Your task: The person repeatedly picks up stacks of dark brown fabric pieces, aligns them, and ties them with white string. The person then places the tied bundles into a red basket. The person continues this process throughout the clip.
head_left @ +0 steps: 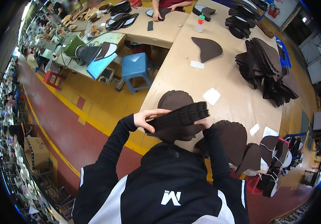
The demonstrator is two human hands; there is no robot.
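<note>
Between my hands a thick stack of dark brown cut pieces [179, 118] stands tilted, its many layered edges turned up. My left hand [146, 119] grips the left end, fingers along the top and thumb below. At the other end my right hand [204, 122] holds the stack from beneath, its fingers partly hidden. Just beyond the stack, a rounded brown pile [175, 99] lies on the paper-covered table [171, 76]. More brown pieces [229, 140] lie fanned out right of my right hand.
Farther up the table are a curved brown piece [208, 49], white cards [211, 96], a squeeze bottle [200, 23] and heaped brown pieces [259, 61]. A blue stool [137, 69] stands left of the table. Across it, another person's hands [156, 15] handle a dark piece.
</note>
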